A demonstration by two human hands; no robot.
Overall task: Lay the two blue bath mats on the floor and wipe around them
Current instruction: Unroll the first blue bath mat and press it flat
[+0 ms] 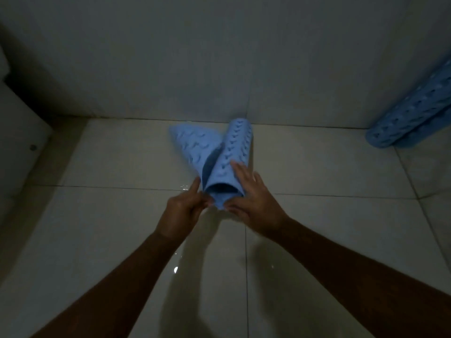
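A blue bath mat (231, 152) with a raised pattern lies partly rolled on the tiled floor, its far end by the wall and one flap opened to the left. My left hand (181, 211) pinches the mat's near left edge. My right hand (251, 198) lies over the rolled part, fingers spread on top and thumb under the near corner. A second blue bath mat (412, 118) leans rolled against the wall at the far right, partly cut off by the frame edge.
The floor is glossy pale tile (122, 240), wet with bright reflections near my forearms. A grey tiled wall (195, 57) closes the back. A dark ledge with a white fixture (22, 132) runs along the left side.
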